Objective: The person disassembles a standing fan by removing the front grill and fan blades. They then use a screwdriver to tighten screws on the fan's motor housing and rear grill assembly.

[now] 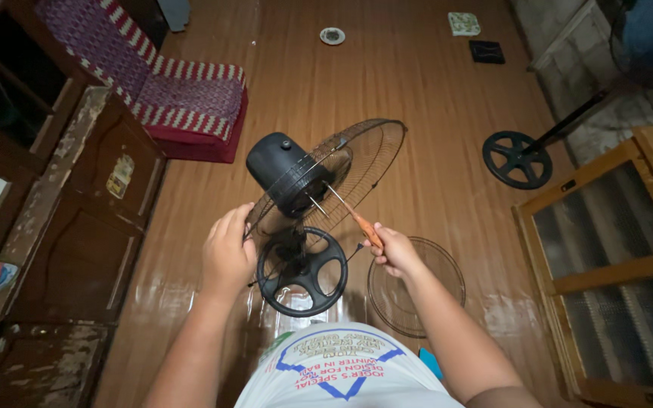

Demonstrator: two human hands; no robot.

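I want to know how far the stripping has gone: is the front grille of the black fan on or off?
Off. The front grille lies flat on the floor beside the fan's round base, apart from the rear grille.

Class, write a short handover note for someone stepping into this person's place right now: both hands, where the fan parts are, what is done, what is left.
Left hand: grips the black wire rear guard of the standing fan.
Right hand: holds an orange-handled screwdriver, tip at the black motor housing.
Round black base stands on the brown floor.
Done: front wire guard lies off on the floor to the right; no blades on the shaft.
Left: rear guard still mounted.
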